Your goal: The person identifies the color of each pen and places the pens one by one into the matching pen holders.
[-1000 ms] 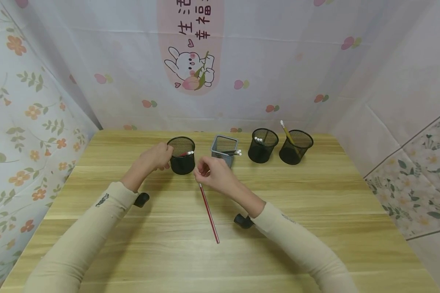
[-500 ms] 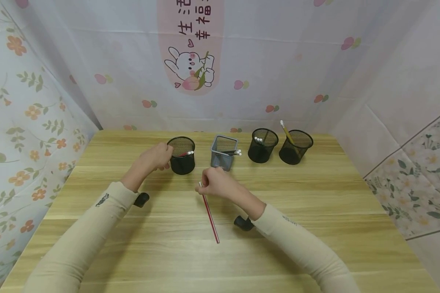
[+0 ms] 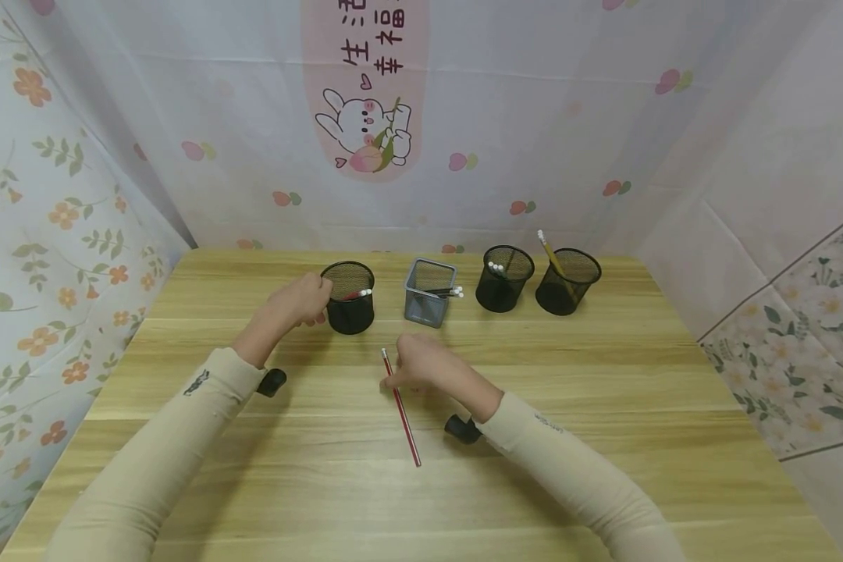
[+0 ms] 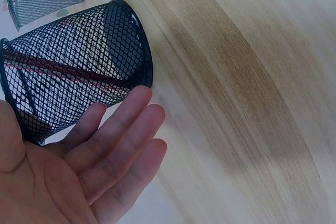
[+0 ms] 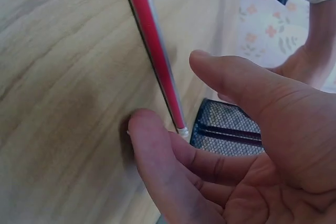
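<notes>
A red pencil with a white tip lies slantwise on the table. My right hand is over its upper part. In the right wrist view thumb and forefinger stand apart on either side of the pencil, without pinching it. At the left, my left hand is beside a round black mesh pen cup, at its rim. The left wrist view has those fingers loosely extended along the mesh wall of the cup. Inside it leans a red pencil, its white end showing at the rim.
A grey square mesh holder with black pencils stands right of the cup. Farther right are a black mesh cup with several white-ended pencils and another black cup with a yellow pencil. A printed curtain hangs behind the table.
My right hand has come down and nearer from beside the cups to above the red pencil, its thumb and forefinger now lower along it. The left hand has stayed at the cup.
</notes>
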`<move>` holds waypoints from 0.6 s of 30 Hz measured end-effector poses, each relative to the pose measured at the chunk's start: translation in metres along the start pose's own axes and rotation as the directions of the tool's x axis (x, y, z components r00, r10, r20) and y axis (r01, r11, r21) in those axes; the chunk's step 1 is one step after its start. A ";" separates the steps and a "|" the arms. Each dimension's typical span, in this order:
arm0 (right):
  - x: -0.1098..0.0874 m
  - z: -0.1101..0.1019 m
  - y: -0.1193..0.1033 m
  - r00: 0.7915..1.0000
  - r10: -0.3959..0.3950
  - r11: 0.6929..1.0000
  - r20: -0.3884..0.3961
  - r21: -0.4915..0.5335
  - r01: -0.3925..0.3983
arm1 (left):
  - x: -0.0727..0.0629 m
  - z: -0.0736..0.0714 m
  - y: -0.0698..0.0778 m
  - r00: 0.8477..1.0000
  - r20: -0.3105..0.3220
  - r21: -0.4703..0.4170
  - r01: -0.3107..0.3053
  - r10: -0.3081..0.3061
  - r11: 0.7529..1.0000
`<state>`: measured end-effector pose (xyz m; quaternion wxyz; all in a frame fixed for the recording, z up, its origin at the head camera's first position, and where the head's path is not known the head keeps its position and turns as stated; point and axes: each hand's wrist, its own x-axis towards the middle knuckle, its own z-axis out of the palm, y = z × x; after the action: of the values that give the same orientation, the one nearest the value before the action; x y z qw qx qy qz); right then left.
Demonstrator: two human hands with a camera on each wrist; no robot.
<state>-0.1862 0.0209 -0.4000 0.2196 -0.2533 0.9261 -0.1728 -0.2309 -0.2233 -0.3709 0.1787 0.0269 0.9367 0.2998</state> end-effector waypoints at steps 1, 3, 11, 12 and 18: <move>0.000 0.001 -0.001 1.000 0.014 1.000 0.019 0.013 -0.015 | 0.000 0.000 0.000 1.000 0.000 0.000 -0.001 0.001 1.000; 0.000 0.001 -0.001 0.999 0.031 0.999 0.040 0.030 -0.032 | 0.000 0.000 -0.001 1.000 -0.001 -0.001 0.000 0.000 1.000; 0.001 0.002 -0.003 0.998 0.029 0.996 0.047 0.081 -0.033 | 0.001 0.000 -0.001 1.000 0.007 -0.012 0.001 -0.001 1.000; 0.001 0.003 -0.003 0.999 0.027 0.996 0.044 0.083 -0.030 | 0.001 0.000 -0.001 1.000 0.008 -0.010 0.001 -0.001 1.000; 0.002 0.005 -0.006 0.999 0.023 0.997 0.028 0.075 -0.025 | 0.000 0.000 0.000 1.000 0.001 -0.002 -0.002 0.002 1.000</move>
<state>-0.1831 0.0143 -0.4025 0.2436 -0.2358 0.9189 -0.2016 -0.2308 -0.2237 -0.3710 0.1786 0.0279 0.9363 0.3011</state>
